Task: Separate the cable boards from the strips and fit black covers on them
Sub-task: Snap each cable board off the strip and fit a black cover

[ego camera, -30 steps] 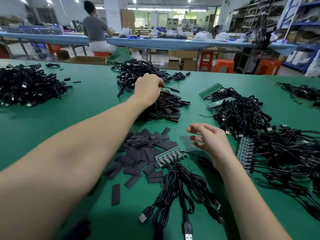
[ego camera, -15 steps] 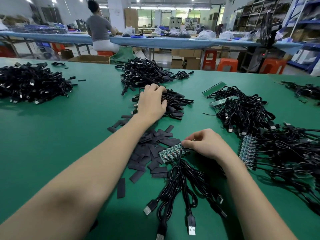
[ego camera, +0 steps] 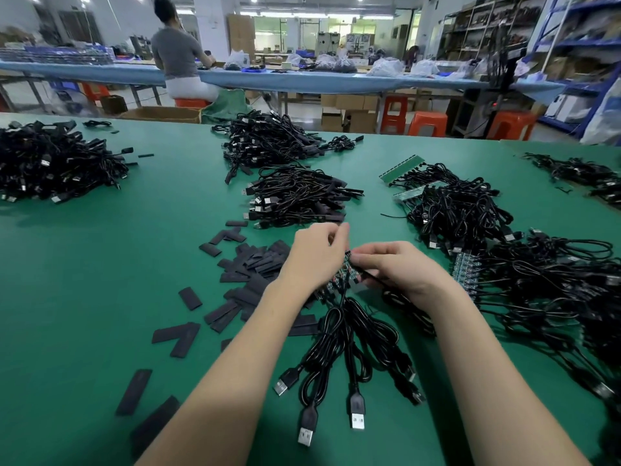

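Two hands meet over the middle of the green tabletop (ego camera: 84, 297), both closed on one strip of cable boards (ego camera: 339, 280). The left hand (ego camera: 316, 253) grips the strip from the near-left side, and the right hand (ego camera: 400, 267) pinches its far end, likely so one board can be snapped off while the rest is held steady. The strip's long axis runs diagonally, from near-left up to far-right, tilted off the tabletop. Its USB cables (ego camera: 349, 358) trail toward the person, plugs pointing at the near edge. The loose black covers (ego camera: 248, 267) lie scattered just left of the hands, within easy reach for fitting. A pile of finished cables (ego camera: 295, 196) sits beyond, and more strips with cables (ego camera: 470, 274) wait to the right.
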